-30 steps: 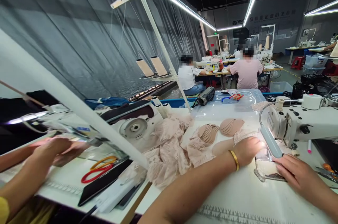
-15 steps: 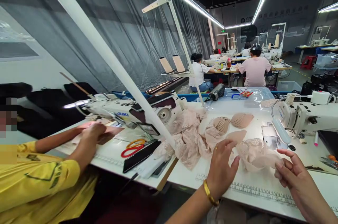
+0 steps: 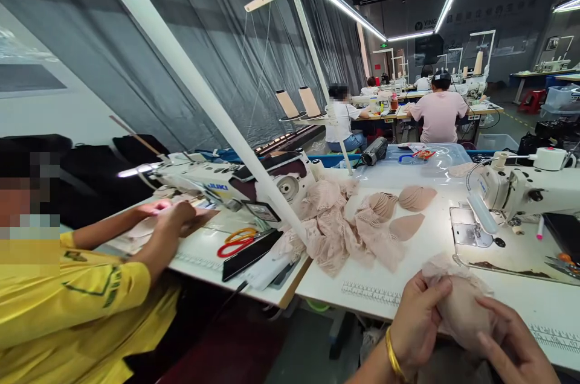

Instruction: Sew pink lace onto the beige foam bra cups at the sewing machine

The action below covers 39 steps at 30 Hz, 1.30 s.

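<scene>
Near the front table edge I hold a beige bra cup [image 3: 464, 308] with lace along its top. My left hand [image 3: 419, 317], with a gold bracelet at the wrist, pinches the cup's left side between thumb and fingers. On its right side, my right hand [image 3: 516, 342] grips the cup with bent fingers. Behind them on the white table lie a single beige cup piece [image 3: 406, 227], a fanned stack of cup pieces [image 3: 415, 197] and a heap of beige lace [image 3: 328, 233]. The sewing machine's needle plate [image 3: 471, 230] is beyond my hands.
My sewing machine [image 3: 521, 188] stands at the right, with small snips [image 3: 564, 264] near it. At left, a co-worker in a yellow shirt [image 3: 90, 299] handles fabric at another machine [image 3: 217, 185]. Red-and-orange scissors [image 3: 236, 242] lie there. A slanted white pole [image 3: 194, 91] crosses the view.
My left hand has moved right and down and taken hold of the cup. The cup has been drawn off the table toward me, now between both hands.
</scene>
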Each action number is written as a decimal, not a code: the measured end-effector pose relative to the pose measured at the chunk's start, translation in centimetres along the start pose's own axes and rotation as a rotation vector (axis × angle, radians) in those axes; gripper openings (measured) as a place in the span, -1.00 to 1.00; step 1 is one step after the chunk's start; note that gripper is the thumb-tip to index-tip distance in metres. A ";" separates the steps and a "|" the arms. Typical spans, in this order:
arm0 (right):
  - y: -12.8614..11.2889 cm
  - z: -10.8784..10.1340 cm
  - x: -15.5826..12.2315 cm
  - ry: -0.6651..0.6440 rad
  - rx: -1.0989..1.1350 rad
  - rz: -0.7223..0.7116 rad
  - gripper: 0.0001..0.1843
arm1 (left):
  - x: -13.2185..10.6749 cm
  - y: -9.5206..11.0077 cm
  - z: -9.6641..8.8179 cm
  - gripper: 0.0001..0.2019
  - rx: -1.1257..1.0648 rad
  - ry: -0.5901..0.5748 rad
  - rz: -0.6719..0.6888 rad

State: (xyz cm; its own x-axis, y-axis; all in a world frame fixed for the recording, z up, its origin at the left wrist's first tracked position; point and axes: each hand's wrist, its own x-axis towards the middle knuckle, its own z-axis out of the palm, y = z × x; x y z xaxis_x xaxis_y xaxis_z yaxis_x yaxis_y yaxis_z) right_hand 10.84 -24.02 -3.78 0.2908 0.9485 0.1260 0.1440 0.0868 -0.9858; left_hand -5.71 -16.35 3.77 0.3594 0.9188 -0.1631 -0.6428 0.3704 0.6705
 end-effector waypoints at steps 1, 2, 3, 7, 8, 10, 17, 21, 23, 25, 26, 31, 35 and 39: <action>-0.1 -0.3 0.7 -0.001 0.069 0.040 -0.45 | 0.0 -0.2 0.0 -0.54 -0.035 0.009 -0.053; -0.3 -0.5 1.3 0.006 0.141 0.088 -0.44 | -0.1 -0.5 -0.1 -0.56 -0.082 0.039 -0.117; -0.3 -0.6 1.8 0.023 0.203 0.138 -0.42 | -0.1 -0.7 -0.2 -0.57 -0.136 0.081 -0.180; 0.4 -0.6 2.5 0.070 0.271 0.220 -0.35 | -0.2 -1.4 -0.2 -0.57 -0.208 0.119 -0.248; 0.8 -0.6 2.4 0.055 0.270 0.218 -0.35 | -0.2 -1.4 0.0 -0.56 -0.183 0.092 -0.213; 1.4 -0.5 2.2 0.025 0.283 0.218 -0.36 | -0.3 -1.3 0.3 -0.51 -0.146 0.059 -0.144; 1.3 -0.7 2.1 -0.030 0.431 0.315 -0.39 | 0.1 -1.5 0.7 -0.49 -0.130 0.129 -0.143; 1.0 -0.7 2.4 -0.013 0.462 0.325 -0.37 | 0.0 -1.3 1.0 -0.47 -0.119 0.124 -0.141; 0.9 -0.7 2.6 -0.020 0.474 0.336 -0.36 | 0.0 -1.4 1.1 -0.45 -0.079 0.076 -0.148; 0.7 -0.6 2.7 -0.030 0.472 0.339 -0.33 | 0.2 -1.4 1.1 -0.44 -0.039 0.045 -0.147; 0.6 -0.5 2.6 -0.038 0.456 0.328 -0.28 | 0.4 -1.5 1.2 -0.45 -0.032 0.046 -0.142; -0.1 -1.1 2.2 -0.120 0.262 0.175 0.06 | 1.4 0.5 1.0 -0.56 0.007 -0.038 -0.121; -0.5 -3.7 4.8 -0.145 -0.127 -0.161 -0.34 | 2.9 4.2 0.4 -0.56 0.622 -0.628 -0.087; -1.3 -6.1 11.2 -0.294 -0.406 -0.469 -0.77 | 7.3 5.3 0.5 -0.93 1.276 -1.085 0.152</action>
State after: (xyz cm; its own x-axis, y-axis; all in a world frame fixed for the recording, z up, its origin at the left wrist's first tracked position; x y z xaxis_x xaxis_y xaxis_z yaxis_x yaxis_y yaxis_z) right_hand 19.65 -15.36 -0.43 -0.1492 0.8868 0.4373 0.5521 0.4416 -0.7072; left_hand -6.13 -7.78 6.51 0.9671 0.2196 0.1284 0.0126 -0.5454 0.8381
